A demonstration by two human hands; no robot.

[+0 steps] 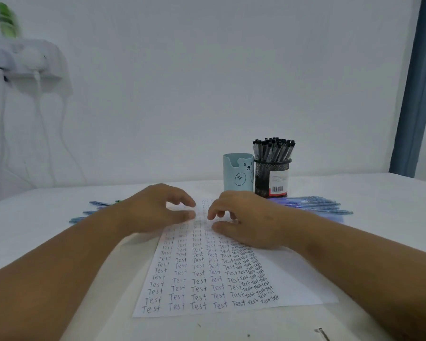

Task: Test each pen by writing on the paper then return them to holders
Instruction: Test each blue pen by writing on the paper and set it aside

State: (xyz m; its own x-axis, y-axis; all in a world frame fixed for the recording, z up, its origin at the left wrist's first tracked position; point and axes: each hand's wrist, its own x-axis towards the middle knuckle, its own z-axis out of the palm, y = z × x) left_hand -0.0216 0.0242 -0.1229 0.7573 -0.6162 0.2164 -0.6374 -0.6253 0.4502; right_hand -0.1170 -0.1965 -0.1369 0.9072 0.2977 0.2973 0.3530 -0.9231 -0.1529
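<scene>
Two holders stand on the table — one pale blue bear holder and one black mesh holder packed with black-capped pens, too crowded to count. One sheet of paper. Blue pens lie loose — about four at right, at least three at left. Two hands.

I see both forearms coming in from the lower corners of the frame and converging toward the middle. My left hand sits just left of centre, back up, its fingers loosely curled and pointing right, thumb beneath them, gripping nothing. My right hand sits just right of centre, back up, fingers loosely curled and pointing left, also gripping nothing. The two sets of fingertips face each other, close but apart.
</scene>
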